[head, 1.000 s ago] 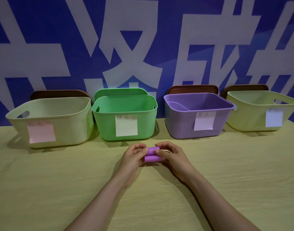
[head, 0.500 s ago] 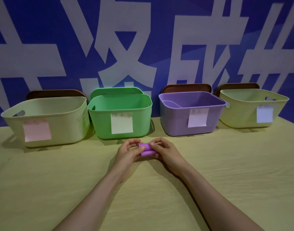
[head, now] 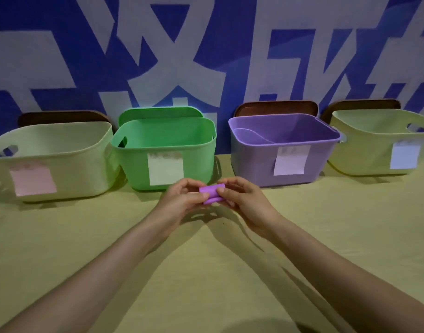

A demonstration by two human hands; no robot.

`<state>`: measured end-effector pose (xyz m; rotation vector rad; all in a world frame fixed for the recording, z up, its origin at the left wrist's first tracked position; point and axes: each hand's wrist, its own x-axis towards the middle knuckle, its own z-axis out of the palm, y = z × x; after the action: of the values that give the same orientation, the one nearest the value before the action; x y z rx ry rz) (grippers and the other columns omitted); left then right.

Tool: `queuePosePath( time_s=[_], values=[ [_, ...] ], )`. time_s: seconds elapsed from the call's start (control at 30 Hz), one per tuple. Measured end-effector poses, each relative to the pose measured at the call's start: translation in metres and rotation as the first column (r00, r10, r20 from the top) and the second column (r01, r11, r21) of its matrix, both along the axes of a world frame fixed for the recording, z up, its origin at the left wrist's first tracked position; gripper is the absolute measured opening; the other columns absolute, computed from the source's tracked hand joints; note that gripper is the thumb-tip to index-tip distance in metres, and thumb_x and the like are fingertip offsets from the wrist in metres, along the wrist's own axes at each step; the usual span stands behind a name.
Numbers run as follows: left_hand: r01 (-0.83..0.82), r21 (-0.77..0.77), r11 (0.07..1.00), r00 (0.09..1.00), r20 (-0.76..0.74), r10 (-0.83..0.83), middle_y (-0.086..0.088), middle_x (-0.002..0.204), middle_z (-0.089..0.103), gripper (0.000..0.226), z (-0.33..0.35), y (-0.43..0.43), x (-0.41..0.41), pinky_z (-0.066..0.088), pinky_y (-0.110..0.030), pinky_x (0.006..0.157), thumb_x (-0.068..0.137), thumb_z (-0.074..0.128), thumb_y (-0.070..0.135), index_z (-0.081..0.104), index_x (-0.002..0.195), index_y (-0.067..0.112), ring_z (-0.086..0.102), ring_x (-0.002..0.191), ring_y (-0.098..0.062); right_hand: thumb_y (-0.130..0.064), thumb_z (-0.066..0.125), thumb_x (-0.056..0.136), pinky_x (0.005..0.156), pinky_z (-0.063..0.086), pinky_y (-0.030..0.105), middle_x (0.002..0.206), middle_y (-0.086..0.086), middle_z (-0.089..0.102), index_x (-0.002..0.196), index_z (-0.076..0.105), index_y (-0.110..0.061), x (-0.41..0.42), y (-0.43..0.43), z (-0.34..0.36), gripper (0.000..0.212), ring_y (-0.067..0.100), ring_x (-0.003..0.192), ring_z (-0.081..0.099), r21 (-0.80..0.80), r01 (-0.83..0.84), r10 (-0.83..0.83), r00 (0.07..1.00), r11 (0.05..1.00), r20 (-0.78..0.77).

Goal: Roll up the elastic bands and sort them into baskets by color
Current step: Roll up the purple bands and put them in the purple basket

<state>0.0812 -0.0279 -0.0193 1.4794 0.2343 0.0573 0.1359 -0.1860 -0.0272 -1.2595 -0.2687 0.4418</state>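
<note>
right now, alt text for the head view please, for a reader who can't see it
The left hand and right hand pinch a rolled purple band between them above a pale table. Behind stand four open baskets, each bearing a sticky note: cream basket, green basket, purple basket, yellowish basket, left to right.

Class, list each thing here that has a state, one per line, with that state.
purple band: rolled up, gripped by both hands.
left hand: pinches the band's left end.
right hand: pinches its right end.
green basket: uncovered, upright.
purple basket: uncovered, upright.
left cream basket: uncovered, upright.
right cream basket: uncovered, upright.
</note>
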Motion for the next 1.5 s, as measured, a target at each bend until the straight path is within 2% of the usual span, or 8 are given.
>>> queuePosePath(
  time_s=[0.1, 0.3, 0.5, 0.7, 1.03, 1.23, 1.4, 1.5],
  values=[
    [-0.011, -0.040, 0.999, 0.998, 0.068, 0.013, -0.014, 0.109, 0.058, 0.024, 0.037, -0.006, 0.023, 0.056, -0.023, 0.075, 0.078, 0.062, -0.012, 0.056, 0.095, 0.003, 0.066, 0.084, -0.020, -0.002, 0.064, 0.085, 0.084, 0.053, 0.022, 0.108, 0.011, 0.067, 0.102, 0.066, -0.013, 0.022, -0.011, 0.043, 0.021, 0.016, 0.097, 0.066, -0.034, -0.020, 0.024, 0.993, 0.999, 0.119],
    [0.020, -0.102, 0.995, 0.999, 0.037, -0.017, -0.010, 0.089, 0.060, 0.029, 0.117, -0.042, 0.060, 0.046, -0.025, 0.072, 0.068, 0.069, -0.005, 0.052, 0.084, 0.011, 0.058, 0.075, -0.018, 0.010, 0.064, 0.081, 0.077, 0.051, 0.015, 0.095, -0.002, 0.069, 0.103, 0.066, -0.014, 0.055, -0.033, 0.131, 0.033, 0.006, 0.085, 0.063, -0.092, 0.098, -0.078, 0.977, 0.991, 0.196],
    [-0.028, -0.113, 0.993, 1.000, -0.005, 0.027, -0.014, 0.086, 0.061, 0.020, 0.197, -0.093, 0.092, 0.051, -0.028, 0.077, 0.083, 0.060, -0.009, 0.053, 0.087, 0.009, 0.061, 0.074, -0.020, 0.010, 0.064, 0.081, 0.070, 0.052, 0.016, 0.096, 0.011, 0.066, 0.109, 0.060, -0.004, 0.093, -0.078, 0.209, 0.032, 0.014, 0.085, 0.063, -0.062, 0.086, -0.087, 0.996, 0.994, -0.013],
    [-0.131, -0.115, 0.985, 0.986, -0.119, 0.118, -0.011, 0.086, 0.065, 0.026, 0.237, -0.145, 0.121, 0.051, -0.025, 0.073, 0.079, 0.063, -0.012, 0.056, 0.090, 0.010, 0.062, 0.077, -0.020, 0.000, 0.066, 0.083, 0.084, 0.054, 0.027, 0.091, 0.015, 0.069, 0.102, 0.066, 0.003, 0.125, -0.125, 0.244, 0.019, 0.024, 0.088, 0.065, -0.080, -0.034, 0.020, 0.986, 0.996, -0.164],
    [-0.138, -0.159, 0.977, 0.939, -0.334, 0.078, -0.011, 0.081, 0.067, 0.031, 0.194, -0.144, 0.175, 0.055, -0.026, 0.068, 0.077, 0.065, -0.013, 0.056, 0.103, 0.004, 0.066, 0.076, -0.020, 0.003, 0.064, 0.085, 0.059, 0.056, 0.021, 0.078, 0.009, 0.068, 0.094, 0.064, -0.004, 0.176, -0.122, 0.211, 0.012, 0.014, 0.064, 0.066, -0.240, -0.080, -0.005, 0.943, 0.967, -0.332],
    [-0.111, -0.123, 0.986, 0.917, -0.394, 0.054, -0.014, 0.091, 0.067, 0.023, 0.157, -0.137, 0.203, 0.055, -0.030, 0.080, 0.083, 0.061, -0.010, 0.062, 0.104, 0.000, 0.065, 0.085, -0.023, -0.003, 0.061, 0.089, 0.092, 0.051, 0.039, 0.091, 0.011, 0.064, 0.107, 0.061, -0.007, 0.210, -0.111, 0.175, 0.018, 0.022, 0.093, 0.059, -0.388, -0.124, -0.058, 0.904, 0.913, -0.423],
    [-0.056, 0.049, 0.997, 0.861, -0.503, 0.073, -0.006, 0.085, 0.062, 0.024, 0.119, -0.121, 0.235, 0.051, -0.021, 0.069, 0.092, 0.049, -0.005, 0.063, 0.109, 0.002, 0.058, 0.076, -0.014, -0.004, 0.061, 0.089, 0.070, 0.054, 0.036, 0.082, 0.013, 0.056, 0.115, 0.056, 0.004, 0.245, -0.097, 0.125, 0.027, 0.024, 0.081, 0.057, -0.577, -0.135, -0.193, 0.861, 0.805, -0.471],
    [0.017, 0.145, 0.989, 0.847, -0.527, 0.062, -0.004, 0.079, 0.059, 0.025, 0.098, -0.117, 0.252, 0.047, -0.016, 0.063, 0.094, 0.044, -0.004, 0.062, 0.110, 0.002, 0.053, 0.070, -0.012, -0.008, 0.064, 0.088, 0.080, 0.055, 0.043, 0.092, 0.019, 0.058, 0.110, 0.056, 0.003, 0.258, -0.092, 0.094, 0.026, 0.030, 0.084, 0.057, -0.689, -0.156, -0.258, 0.851, 0.708, -0.458]
  ],
)
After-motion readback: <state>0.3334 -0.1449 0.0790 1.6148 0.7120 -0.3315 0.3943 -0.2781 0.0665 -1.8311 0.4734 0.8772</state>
